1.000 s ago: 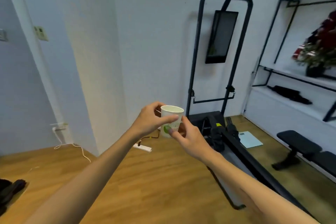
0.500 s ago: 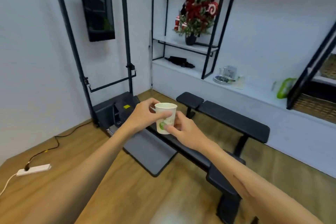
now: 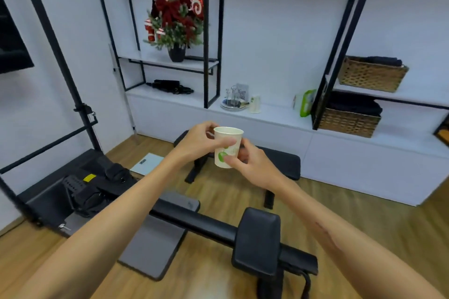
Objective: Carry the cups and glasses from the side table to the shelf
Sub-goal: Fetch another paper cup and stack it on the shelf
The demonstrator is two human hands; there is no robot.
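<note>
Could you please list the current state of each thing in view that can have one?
White paper cup with green print: upright, held in the air, looks empty.
Left hand: fingers curled round the cup's side.
Right hand: fingers pinch the cup's lower part.
Second white paper cup: upright on the white shelf.
Upper woven basket: holds dark folded cloth.
</note>
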